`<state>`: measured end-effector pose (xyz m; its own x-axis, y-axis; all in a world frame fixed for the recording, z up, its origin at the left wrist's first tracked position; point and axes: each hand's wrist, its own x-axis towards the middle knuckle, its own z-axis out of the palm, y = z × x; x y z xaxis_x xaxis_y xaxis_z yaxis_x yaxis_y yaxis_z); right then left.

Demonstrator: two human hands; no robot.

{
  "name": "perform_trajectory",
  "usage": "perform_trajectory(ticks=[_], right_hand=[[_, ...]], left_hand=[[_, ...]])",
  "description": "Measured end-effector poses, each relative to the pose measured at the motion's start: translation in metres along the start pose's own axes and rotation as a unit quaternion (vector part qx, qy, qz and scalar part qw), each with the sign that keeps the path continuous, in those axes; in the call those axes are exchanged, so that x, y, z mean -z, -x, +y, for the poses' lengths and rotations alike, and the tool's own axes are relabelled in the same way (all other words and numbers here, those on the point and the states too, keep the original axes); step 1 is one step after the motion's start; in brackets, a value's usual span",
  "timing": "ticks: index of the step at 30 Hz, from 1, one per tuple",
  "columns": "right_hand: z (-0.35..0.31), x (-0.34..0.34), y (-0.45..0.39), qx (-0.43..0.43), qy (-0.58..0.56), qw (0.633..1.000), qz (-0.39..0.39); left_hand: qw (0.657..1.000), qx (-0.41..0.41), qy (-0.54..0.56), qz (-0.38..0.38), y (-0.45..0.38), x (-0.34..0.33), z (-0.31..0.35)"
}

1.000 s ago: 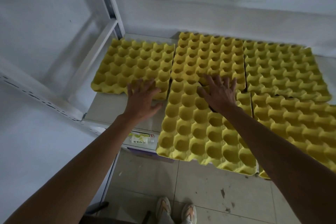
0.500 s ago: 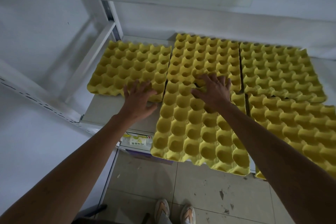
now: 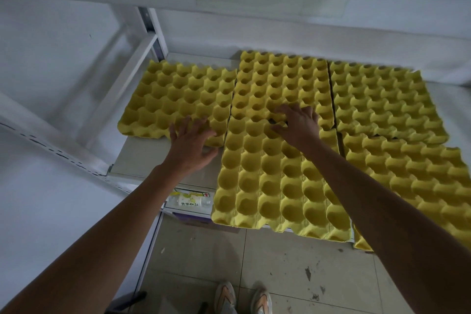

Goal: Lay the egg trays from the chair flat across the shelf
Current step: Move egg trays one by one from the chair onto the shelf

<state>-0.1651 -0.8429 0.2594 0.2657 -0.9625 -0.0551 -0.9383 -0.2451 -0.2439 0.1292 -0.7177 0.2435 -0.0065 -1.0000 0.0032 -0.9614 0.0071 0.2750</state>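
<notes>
Five yellow egg trays are lying flat on the white shelf (image 3: 153, 160), and the front middle tray (image 3: 277, 186) is serving as the landmark here. Its near edge is overhanging the shelf's front lip above the tiled floor (image 3: 229, 262). The right hand (image 3: 297, 123) is resting spread and flat on this tray's far end, fingers reaching onto the back middle tray (image 3: 280, 84); it is gripping nothing. The left hand (image 3: 191, 145) is lying open, fingers splayed, just left of the landmark tray, touching the near edge of the back left tray (image 3: 178, 99). Two more trays (image 3: 382, 99) are sitting to the landmark's right.
</notes>
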Motion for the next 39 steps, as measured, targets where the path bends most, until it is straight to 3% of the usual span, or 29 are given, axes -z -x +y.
perform_trajectory(ticks=[11, 17, 20, 25, 31, 34, 39], right_hand=[[-0.005, -0.002, 0.001, -0.013, -0.02, 1.0, 0.019], [0.001, 0.009, 0.0, -0.001, -0.031, 0.999, -0.024], [0.009, 0.022, 0.009, -0.002, -0.069, 0.998, 0.013], [0.07, 0.056, 0.034, -0.029, -0.077, 0.995, 0.048], [0.188, 0.093, 0.071, -0.078, -0.016, 0.997, 0.01], [0.232, 0.104, 0.078, -0.063, 0.019, 0.997, -0.044], [0.268, 0.096, 0.076, 0.011, 0.032, 0.998, -0.06]], left_hand=[[1.0, 0.001, 0.006, 0.012, 0.001, -0.006, -0.003], [0.999, 0.011, 0.035, -0.018, -0.004, 0.004, -0.007], [1.0, 0.006, 0.023, 0.005, -0.001, 0.014, 0.0], [0.995, -0.067, -0.026, 0.062, -0.013, 0.024, 0.049], [0.991, -0.124, 0.016, 0.039, -0.048, 0.013, 0.159], [0.993, -0.113, 0.013, 0.022, -0.062, -0.004, 0.204], [0.999, -0.033, -0.04, -0.013, -0.08, -0.024, 0.234]])
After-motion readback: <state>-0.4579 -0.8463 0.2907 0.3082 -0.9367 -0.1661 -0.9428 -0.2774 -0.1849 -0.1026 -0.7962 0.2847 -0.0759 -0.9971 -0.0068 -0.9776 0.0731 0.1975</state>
